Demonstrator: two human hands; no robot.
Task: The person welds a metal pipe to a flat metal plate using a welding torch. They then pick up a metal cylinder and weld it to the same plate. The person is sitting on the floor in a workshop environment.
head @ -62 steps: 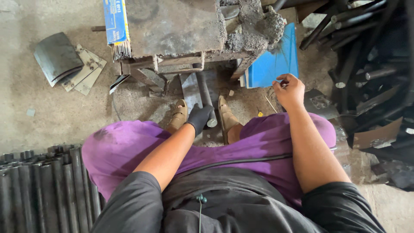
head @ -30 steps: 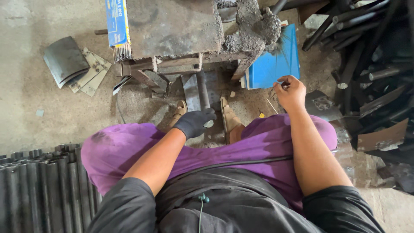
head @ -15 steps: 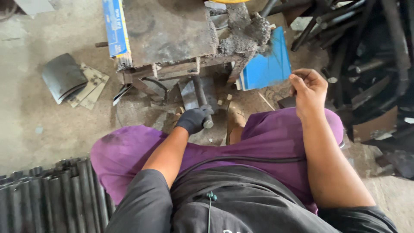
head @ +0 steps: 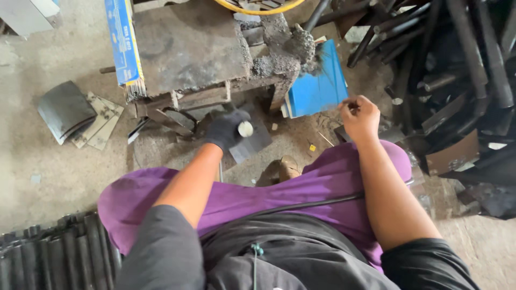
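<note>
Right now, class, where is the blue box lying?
In the head view, the blue box lies on the ground right of centre, leaning against the crusted metal bench, just up and left of the bare right hand.

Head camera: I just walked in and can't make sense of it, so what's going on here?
A person in purple trousers sits on a workshop floor facing a rusty metal block. The gloved left hand grips a short metal rod, its pale end toward the camera, over a flat steel piece. The bare right hand is raised beside a blue box, fingers pinched on something too small to tell. Dark pipes lie heaped on the right.
</note>
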